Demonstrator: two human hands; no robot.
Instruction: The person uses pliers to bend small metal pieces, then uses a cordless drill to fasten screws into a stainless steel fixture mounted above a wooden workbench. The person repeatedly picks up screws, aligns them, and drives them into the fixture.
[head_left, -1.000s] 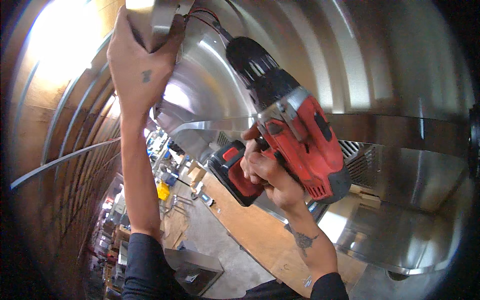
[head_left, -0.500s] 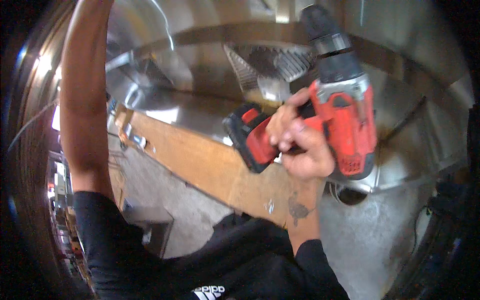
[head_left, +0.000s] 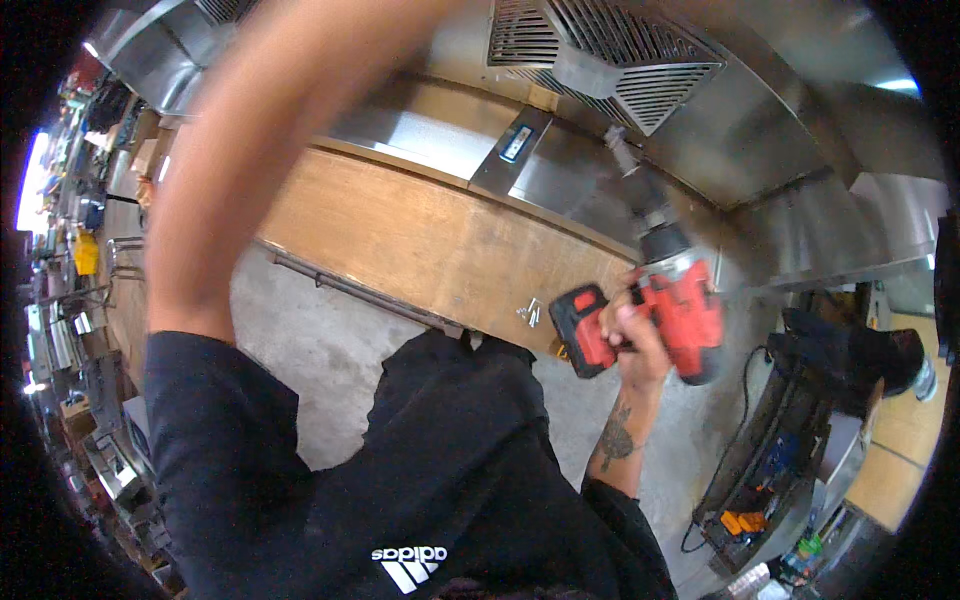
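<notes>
My right hand [head_left: 638, 342] is closed around the grip of a red and black cordless drill [head_left: 692, 315]. Its dark chuck and a long metal bit or socket [head_left: 622, 155], blurred by motion, point up toward a slatted steel vent [head_left: 590, 70]. The battery end faces left, over the edge of a wooden board [head_left: 420, 225]. Several small screws or bolts [head_left: 530, 313] lie on that board, left of the battery. My left arm [head_left: 235, 200] is raised across the upper left. The left hand itself lies beyond the top edge of the picture.
Stainless steel panels [head_left: 800, 215] surround the vent at the upper right. Lower right, a dark cart or bench [head_left: 770, 470] holds tools, with a black cable [head_left: 725, 450] beside it. Cluttered shelving [head_left: 85, 350] lines the left. Grey concrete floor [head_left: 340, 320] shows below the board.
The view has shifted, showing more of the board, the screws and the vent. The drill appears lower and farther off, still in my right hand. My left arm now slants rightward across the top.
</notes>
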